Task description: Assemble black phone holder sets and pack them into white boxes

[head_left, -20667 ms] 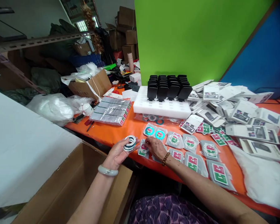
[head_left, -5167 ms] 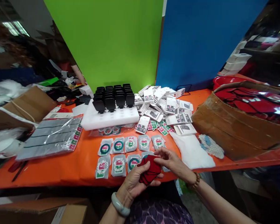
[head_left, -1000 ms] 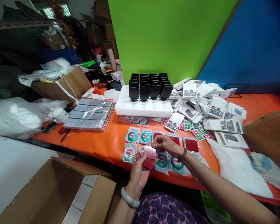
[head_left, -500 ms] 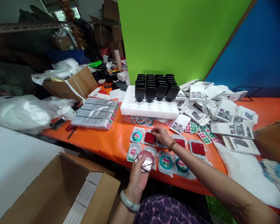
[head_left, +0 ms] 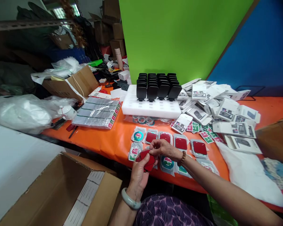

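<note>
My left hand [head_left: 141, 168] is wrapped round a small stack of red rounded-square plates [head_left: 146, 161], which it holds above the table's front edge. Bent over the stack's top edge, my right hand [head_left: 163, 150] pinches a red plate there with thumb and fingertips. Behind the hands, a row of grey-white wrapped packets runs along the table. Several of these carry a glossy red plate [head_left: 180, 143], while the leftmost packet [head_left: 138, 136] shows a teal ring. Nearer me lie more packets with teal rings [head_left: 167, 162] and pink-green print, partly hidden by my hands.
Black flat-headed stands [head_left: 152, 93] fill the back of a white foam block [head_left: 151, 108]. White printed boxes [head_left: 198, 114] are heaped at right. A plastic-wrapped stack [head_left: 97, 113] lies at left. An open cardboard box [head_left: 108, 191] stands at the lower left.
My right hand has come back from the rear row of packets to the stack in my left hand. The stack's top, pinkish and shiny before, now looks red.
</note>
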Demonstrator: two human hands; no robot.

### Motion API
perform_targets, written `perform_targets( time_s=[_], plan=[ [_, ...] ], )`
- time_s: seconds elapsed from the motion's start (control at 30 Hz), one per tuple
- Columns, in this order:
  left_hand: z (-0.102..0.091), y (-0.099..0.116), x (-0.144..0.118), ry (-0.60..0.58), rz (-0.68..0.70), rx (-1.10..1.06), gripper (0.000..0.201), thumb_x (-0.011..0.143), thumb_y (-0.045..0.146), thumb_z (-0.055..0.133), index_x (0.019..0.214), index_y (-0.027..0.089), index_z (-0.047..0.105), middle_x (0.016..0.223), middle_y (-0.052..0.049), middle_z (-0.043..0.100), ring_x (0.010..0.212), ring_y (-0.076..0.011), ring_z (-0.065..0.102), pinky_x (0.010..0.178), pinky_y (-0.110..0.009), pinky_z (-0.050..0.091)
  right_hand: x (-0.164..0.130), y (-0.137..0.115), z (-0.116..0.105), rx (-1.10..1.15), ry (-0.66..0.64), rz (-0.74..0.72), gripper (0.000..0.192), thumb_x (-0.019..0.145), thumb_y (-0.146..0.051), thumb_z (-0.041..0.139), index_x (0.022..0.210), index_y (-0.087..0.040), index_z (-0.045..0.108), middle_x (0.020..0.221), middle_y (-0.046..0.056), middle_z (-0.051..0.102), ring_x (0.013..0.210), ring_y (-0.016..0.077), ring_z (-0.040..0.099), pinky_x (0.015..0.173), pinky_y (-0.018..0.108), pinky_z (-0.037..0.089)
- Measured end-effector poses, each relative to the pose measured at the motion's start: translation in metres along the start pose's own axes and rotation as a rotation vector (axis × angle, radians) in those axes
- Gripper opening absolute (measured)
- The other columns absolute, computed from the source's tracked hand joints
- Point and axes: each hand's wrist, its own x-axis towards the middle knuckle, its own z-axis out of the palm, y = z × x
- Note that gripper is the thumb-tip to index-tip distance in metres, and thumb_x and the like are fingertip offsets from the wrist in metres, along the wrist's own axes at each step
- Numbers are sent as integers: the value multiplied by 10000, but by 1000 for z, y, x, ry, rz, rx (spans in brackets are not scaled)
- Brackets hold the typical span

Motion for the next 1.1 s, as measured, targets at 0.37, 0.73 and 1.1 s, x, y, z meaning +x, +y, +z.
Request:
perform_targets(
  time_s=[0.37, 0.73, 1.1],
  plan=[
    [-13, 7, -11, 16, -45, -63, 283, 726, 175, 738, 987, 130, 638, 932, -118, 740, 884, -271, 712, 841, -402, 550, 50, -8, -10, -3, 280, -41, 241, 688, -327, 641, 744, -216, 434, 487, -58, 535, 442, 105, 530, 434, 203, 397],
    [-18, 13, -16, 34, -50, -51, 244, 689, 140, 758, 907, 112, 654, 942, -129, 741, 960, -303, 687, 891, -468, 536, 95, -4, 11, -552, 471, -145, 188, 733, -55, 488, 846, -205, 494, 614, -2, 599, 640, 186, 599, 633, 292, 454],
    [-24, 12, -12, 141, 29, -16, 320, 626, 148, 824, 908, 126, 675, 839, -66, 743, 740, -200, 690, 739, -378, 590, 32, -6, 14, -622, 239, -194, 183, 815, -354, 614, 779, -181, 564, 740, 25, 612, 687, 164, 559, 619, 272, 423]
  ],
)
